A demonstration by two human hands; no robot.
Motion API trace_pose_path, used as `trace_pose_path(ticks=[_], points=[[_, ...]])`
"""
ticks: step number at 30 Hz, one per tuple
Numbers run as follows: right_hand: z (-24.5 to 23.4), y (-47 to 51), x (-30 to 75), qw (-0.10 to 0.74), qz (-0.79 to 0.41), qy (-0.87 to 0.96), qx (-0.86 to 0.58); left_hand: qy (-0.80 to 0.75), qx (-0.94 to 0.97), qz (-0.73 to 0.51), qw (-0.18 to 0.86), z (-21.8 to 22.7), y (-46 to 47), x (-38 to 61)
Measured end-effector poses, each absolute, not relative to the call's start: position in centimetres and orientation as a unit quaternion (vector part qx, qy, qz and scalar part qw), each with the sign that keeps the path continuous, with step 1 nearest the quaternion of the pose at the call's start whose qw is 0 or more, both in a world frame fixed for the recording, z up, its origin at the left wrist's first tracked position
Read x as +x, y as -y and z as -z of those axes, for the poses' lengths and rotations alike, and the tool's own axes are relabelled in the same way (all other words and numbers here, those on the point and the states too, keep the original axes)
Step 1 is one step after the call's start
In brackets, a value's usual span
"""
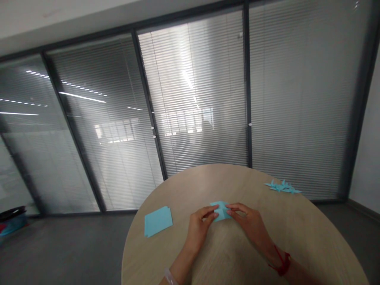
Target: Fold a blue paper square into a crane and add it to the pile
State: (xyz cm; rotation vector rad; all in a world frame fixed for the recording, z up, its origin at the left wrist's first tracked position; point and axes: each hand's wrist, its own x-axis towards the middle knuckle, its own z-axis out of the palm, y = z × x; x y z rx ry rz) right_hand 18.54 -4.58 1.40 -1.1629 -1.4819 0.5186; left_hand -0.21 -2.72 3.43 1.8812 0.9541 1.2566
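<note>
A small, partly folded piece of light blue paper (221, 209) lies on the round wooden table (225, 182). My left hand (199, 226) pinches its left edge with thumb and fingers pressed together. My right hand (248, 220) grips its right side, fingers curled onto the paper. Both hands rest on the tabletop near the middle. A red cord circles my right wrist and a pale band my left.
A stack of flat blue paper sheets (158, 221) lies at the table's left. Several finished blue folded figures (283, 187) sit at the far right edge. Glass partitions with closed blinds (196, 99) stand behind the table; grey floor surrounds it.
</note>
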Motion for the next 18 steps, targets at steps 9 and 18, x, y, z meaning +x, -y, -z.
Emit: trace_pose_path(ticks=[9, 18], points=[[-1.61, 4.71, 18.54, 0.559, -0.175, 0.65, -0.485, -0.373, 0.748, -0.505, 0.214, -3.52, 3.0, -0.52], [-1.82, 4.95, 18.35, 0.55, -0.202, 0.656, -0.475, -0.371, 0.74, -0.509, 0.235, -3.7, 3.37, -0.34]])
